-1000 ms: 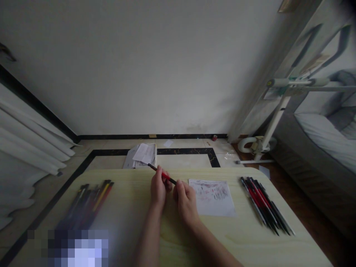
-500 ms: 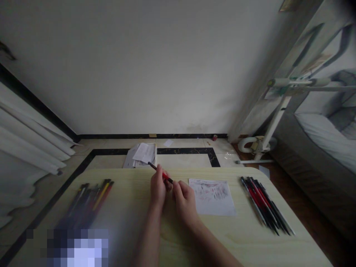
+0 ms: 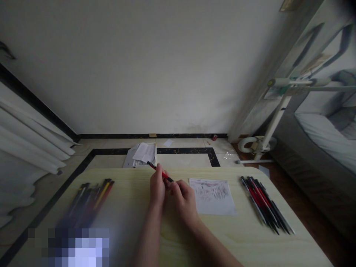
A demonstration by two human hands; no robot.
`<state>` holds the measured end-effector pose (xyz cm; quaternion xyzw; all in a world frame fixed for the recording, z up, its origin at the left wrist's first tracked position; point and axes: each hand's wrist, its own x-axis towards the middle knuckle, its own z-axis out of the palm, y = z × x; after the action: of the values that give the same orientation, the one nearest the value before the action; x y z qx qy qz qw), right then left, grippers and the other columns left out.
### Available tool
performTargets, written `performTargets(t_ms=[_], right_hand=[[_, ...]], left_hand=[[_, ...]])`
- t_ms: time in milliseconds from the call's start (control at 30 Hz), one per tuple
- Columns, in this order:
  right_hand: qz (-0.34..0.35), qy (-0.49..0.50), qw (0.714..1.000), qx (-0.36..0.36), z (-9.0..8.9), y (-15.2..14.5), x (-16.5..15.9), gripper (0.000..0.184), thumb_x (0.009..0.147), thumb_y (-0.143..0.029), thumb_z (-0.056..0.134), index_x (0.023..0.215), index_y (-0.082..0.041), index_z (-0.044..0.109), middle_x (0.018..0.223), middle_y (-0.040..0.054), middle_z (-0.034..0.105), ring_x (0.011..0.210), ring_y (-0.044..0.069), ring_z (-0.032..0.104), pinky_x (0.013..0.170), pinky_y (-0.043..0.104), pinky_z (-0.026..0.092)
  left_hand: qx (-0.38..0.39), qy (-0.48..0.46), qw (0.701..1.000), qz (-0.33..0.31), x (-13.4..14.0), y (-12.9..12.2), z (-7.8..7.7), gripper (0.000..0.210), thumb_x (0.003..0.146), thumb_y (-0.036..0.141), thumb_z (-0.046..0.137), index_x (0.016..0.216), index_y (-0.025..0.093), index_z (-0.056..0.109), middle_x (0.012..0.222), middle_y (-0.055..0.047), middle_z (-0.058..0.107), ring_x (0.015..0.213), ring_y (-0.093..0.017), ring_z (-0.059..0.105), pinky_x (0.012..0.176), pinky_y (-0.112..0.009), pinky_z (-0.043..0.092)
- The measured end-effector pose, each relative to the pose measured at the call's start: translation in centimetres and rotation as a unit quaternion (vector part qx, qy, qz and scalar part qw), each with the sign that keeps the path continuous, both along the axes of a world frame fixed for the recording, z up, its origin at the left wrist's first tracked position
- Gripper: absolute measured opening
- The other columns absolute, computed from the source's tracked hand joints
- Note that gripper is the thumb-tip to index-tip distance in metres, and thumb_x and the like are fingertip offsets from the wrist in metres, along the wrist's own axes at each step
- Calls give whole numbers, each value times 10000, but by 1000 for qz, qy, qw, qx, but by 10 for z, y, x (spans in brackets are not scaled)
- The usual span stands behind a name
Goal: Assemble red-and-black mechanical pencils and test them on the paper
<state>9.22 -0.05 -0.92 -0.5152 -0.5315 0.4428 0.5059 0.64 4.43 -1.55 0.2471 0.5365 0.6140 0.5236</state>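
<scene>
Both my hands meet over the middle of the table around a red and black pen (image 3: pixel 152 165). My left hand (image 3: pixel 158 187) is closed round its barrel, with the black end sticking out to the upper left. The fingers of my right hand (image 3: pixel 184 196) pinch the pen's lower black end; the tip is hidden by them. Just right of my right hand lies a sheet of white paper (image 3: pixel 215 205) covered with dark and reddish scribbles across its upper part.
Several red, black and grey pens (image 3: pixel 264 204) lie in a bunch on the table's right. Another group of pens (image 3: pixel 96 196), partly blurred, is at the left. Beyond the table (image 3: pixel 178 241), papers (image 3: pixel 143 154) rest on the floor. Exercise equipment (image 3: pixel 274 122) stands at the right.
Hardly anything differs. The pen and my fingers have shifted very slightly, with both hands still closed on it.
</scene>
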Motion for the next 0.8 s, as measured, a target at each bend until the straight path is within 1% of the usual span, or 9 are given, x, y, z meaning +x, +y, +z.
performTargets(t_ms=[133,267,400,500,600,700,800], right_hand=[[-16,8,1000,13,1,-1,-1,207,807,-274,458,693,-149,577,613,5,568,605,125,500,550,218,353],[-13,-2,1000,14,0,-1,-2,185,794,-276,481,732,-150,602,656,15,591,630,134,517,564,223,370],[-5,9,1000,13,-1,0,-3,164,786,-265,489,778,-150,606,700,18,608,651,135,527,577,222,383],[-1,-1,1000,-2,-2,-1,-3,185,777,-297,508,689,-146,569,616,-3,556,578,113,477,515,208,347],[10,-7,1000,-13,-3,-1,-3,308,815,-346,453,580,-150,487,529,-25,462,511,91,407,467,202,296],[15,4,1000,-6,-5,-1,-3,375,861,-360,360,561,-154,451,515,-25,436,497,87,396,462,204,286],[9,-14,1000,-7,-6,-1,-3,367,852,-363,384,560,-152,456,507,-26,433,494,88,392,453,208,269]], left_hand=[[1,-16,1000,-8,0,0,0,455,691,580,483,493,181,393,359,51,391,304,-68,340,341,-206,271],[3,-16,1000,6,-1,1,0,454,669,577,507,474,186,382,357,51,382,312,-72,350,342,-210,270],[-3,-15,1000,15,-2,2,0,442,663,559,522,469,190,376,362,52,371,322,-76,359,341,-210,270],[-13,-16,1000,22,-2,2,0,430,664,542,529,478,189,369,379,52,379,329,-73,362,338,-205,267],[-14,-27,999,12,-2,0,1,418,667,529,530,493,187,364,392,54,384,327,-67,356,333,-199,262],[-7,-41,999,-9,-1,-1,3,409,669,519,528,502,186,360,397,56,388,318,-61,344,329,-195,259],[0,-44,999,-17,-2,-1,4,407,677,520,518,508,187,356,403,53,399,311,-59,337,319,-194,249]])
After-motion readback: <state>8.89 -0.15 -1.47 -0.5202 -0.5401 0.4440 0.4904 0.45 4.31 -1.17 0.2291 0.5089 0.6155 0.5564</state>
